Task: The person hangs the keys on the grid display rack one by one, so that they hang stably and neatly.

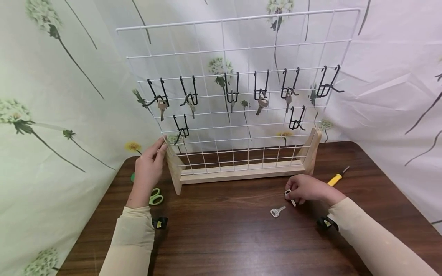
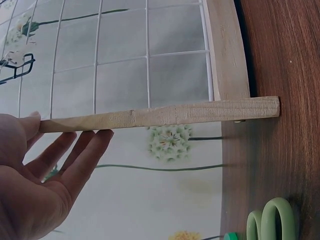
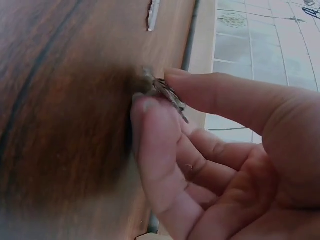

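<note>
My left hand [image 1: 149, 163] holds the upper end of the rack's left wooden post [image 2: 165, 115], thumb on one side and fingertips on the other. In the right wrist view my right hand [image 3: 200, 160] pinches a small metal key [image 3: 170, 96] between thumb and index finger, close over the table. A second key [image 1: 277, 211] lies flat on the wood, left of that hand. Behind both hands stands a white wire grid [image 1: 238, 126] with black hooks [image 1: 261, 84] on it. Several keys hang from the upper hooks, among them one key [image 1: 162, 108] at the left.
Beside the left forearm lie green-handled scissors [image 1: 156, 197]. A yellow-handled screwdriver [image 1: 336, 178] rests behind the right wrist. The grid's wooden base bar [image 1: 241, 174] runs across the back of the brown table [image 1: 221, 237]. A lower right hook [image 1: 296, 119] carries no key.
</note>
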A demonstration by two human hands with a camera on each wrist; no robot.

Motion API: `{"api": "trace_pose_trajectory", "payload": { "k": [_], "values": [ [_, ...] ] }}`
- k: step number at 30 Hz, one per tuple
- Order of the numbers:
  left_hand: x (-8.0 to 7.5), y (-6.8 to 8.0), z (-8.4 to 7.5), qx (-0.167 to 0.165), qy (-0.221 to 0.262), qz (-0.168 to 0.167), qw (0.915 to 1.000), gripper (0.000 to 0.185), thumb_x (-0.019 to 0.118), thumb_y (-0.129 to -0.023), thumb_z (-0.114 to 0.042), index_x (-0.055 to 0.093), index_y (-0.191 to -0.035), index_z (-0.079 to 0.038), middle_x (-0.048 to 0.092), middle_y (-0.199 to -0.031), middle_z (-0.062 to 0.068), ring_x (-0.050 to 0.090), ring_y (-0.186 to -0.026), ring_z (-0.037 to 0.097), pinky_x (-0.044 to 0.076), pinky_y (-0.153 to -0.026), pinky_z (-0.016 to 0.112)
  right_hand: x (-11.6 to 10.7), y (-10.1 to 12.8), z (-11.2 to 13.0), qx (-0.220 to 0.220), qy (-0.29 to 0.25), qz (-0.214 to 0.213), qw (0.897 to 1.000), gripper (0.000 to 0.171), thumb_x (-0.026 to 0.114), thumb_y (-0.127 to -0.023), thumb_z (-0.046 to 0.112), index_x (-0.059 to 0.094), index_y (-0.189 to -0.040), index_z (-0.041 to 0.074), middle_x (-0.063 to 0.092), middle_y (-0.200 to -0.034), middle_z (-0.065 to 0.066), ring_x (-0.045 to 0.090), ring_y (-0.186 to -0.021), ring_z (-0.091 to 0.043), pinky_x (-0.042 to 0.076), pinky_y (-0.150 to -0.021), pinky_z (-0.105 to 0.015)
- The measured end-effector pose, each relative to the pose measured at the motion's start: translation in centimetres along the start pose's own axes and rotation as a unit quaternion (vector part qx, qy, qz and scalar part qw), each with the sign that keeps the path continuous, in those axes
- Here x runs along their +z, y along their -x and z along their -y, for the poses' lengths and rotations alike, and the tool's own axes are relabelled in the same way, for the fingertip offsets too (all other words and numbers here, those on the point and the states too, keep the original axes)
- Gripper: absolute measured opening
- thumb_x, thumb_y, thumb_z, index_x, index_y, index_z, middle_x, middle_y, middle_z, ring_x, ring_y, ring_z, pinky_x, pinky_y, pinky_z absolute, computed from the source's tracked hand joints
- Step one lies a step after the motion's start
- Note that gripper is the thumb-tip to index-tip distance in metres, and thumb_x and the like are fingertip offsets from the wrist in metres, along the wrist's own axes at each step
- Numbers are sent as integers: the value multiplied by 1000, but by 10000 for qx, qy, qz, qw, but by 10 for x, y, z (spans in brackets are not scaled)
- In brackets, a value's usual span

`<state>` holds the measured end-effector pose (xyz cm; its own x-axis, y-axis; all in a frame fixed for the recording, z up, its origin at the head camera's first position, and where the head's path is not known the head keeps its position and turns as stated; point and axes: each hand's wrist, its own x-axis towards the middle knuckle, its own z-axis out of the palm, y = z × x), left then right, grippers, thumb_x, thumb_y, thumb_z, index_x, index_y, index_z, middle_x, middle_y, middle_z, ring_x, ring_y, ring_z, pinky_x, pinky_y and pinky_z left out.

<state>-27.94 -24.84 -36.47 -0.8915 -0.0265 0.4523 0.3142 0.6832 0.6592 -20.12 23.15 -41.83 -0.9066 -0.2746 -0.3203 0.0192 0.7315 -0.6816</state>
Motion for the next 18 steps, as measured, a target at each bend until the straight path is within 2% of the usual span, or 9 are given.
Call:
{"api": "trace_pose_trajectory", "payload": {
  "k": [4,10,14,18],
  "values": [
    [0,0,0,-3,15,20,10000,48,52,-114,-41,56,-157,-21,57,-160,16,59,-143,41,52,-115,61,0,1,2,-171,-162,-33,9997,14,79,-96,14,73,-99,2,70,-82,-5,66,-69,-13,62,-63,-30],
    [1,-2,1,73,25,-4,10000,50,51,-114,-43,56,-157,-19,57,-160,15,59,-144,40,51,-116,60,-4,7,9,-583,-534,-331,9963,16,77,-97,17,72,-101,2,72,-81,-4,66,-68,-13,60,-60,-30],
    [2,-2,2,76,-11,-9,10000,51,50,-114,-43,56,-158,-18,56,-160,15,58,-145,40,51,-115,60,-10,16,21,-761,-771,-574,9925,19,79,-97,19,71,-103,3,73,-82,-4,63,-67,-12,58,-60,-29],
    [2,-1,2,66,-24,-33,10000,51,50,-114,-43,56,-158,-17,56,-160,14,59,-144,39,52,-115,60,-16,25,34,-932,-825,-991,9873,26,84,-94,23,69,-103,5,74,-80,-3,62,-65,-8,56,-59,-27]
  ]
}}
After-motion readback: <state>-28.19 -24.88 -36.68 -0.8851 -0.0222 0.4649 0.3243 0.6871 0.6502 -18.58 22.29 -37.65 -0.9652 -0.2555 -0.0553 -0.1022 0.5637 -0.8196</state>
